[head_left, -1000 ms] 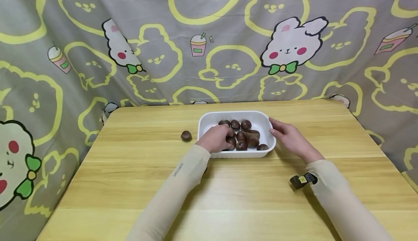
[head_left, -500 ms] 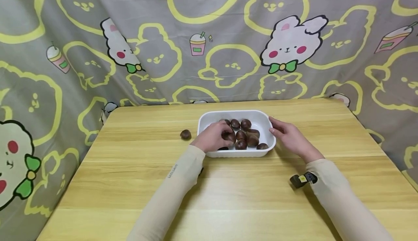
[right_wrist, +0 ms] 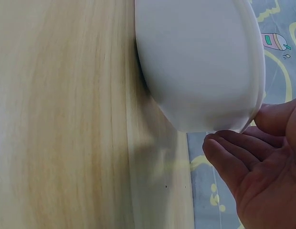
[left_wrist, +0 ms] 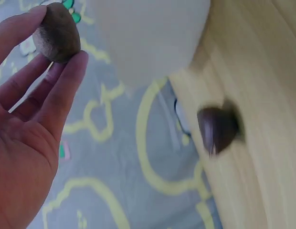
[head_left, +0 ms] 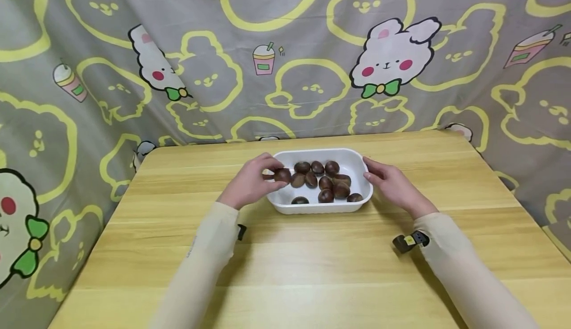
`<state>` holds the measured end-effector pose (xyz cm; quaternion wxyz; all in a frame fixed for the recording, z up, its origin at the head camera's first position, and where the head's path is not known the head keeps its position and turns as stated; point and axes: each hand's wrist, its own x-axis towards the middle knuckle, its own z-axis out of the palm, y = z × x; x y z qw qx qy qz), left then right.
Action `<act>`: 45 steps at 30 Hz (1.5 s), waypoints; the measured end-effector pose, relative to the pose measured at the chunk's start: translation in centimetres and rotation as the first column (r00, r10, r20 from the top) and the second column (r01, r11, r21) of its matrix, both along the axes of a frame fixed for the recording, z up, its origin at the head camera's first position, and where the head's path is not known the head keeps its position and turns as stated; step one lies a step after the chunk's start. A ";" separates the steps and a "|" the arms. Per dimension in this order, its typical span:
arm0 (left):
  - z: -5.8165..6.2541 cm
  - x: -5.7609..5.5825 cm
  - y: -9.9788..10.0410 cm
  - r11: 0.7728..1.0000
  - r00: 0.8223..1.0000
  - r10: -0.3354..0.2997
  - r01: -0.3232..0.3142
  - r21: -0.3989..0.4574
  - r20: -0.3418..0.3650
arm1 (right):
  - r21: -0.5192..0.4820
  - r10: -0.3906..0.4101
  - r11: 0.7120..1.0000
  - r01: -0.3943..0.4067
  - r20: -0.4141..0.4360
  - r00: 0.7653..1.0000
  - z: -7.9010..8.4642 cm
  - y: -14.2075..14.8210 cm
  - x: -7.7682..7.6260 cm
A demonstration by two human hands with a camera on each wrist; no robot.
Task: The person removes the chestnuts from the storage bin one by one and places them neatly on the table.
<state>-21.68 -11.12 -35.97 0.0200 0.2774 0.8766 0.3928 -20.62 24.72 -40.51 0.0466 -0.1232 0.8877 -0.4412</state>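
Note:
My left hand (head_left: pixel 250 183) pinches a brown chestnut (head_left: pixel 282 176) between thumb and fingers, over the left end of a white dish (head_left: pixel 318 209). The left wrist view shows that chestnut (left_wrist: pixel 57 33) at the fingertips, clear of the dish wall. Several glossy chestnuts (head_left: pixel 326 195) lie scattered inside the dish, mostly toward its middle and right. At the other end, my right hand (head_left: pixel 392 183) holds the dish's rim. From the right wrist, its thumb is at the rim and its fingertips are against the outer wall (right_wrist: pixel 205 67).
One loose chestnut (left_wrist: pixel 217 129) lies on the wooden table (head_left: pixel 312 259) left of the dish; the left hand hides it in the head view. A grey curtain (head_left: pixel 312 22) with yellow cartoon outlines hangs behind the table and along its sides.
The left hand has lifted a chestnut from among the others and carried it left to the dish's left rim. The right hand keeps its place at the dish; the head view has shifted slightly.

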 end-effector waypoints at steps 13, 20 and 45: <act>0.1 0.6 -7.8 0.984 0.984 0.176 -0.175 -0.040 0.022 | 0.007 0.000 1.000 0.000 -0.011 1.000 0.3 -0.4 -0.4; -1.7 0.0 -10.2 0.963 0.965 0.254 -0.247 -0.104 0.064 | 0.010 0.002 1.000 -0.002 0.010 1.000 0.2 -0.2 -0.2; -4.7 -2.1 -12.7 0.919 0.918 0.343 -0.284 -0.273 0.199 | -0.004 -0.006 1.000 0.006 0.017 1.000 0.2 0.0 0.1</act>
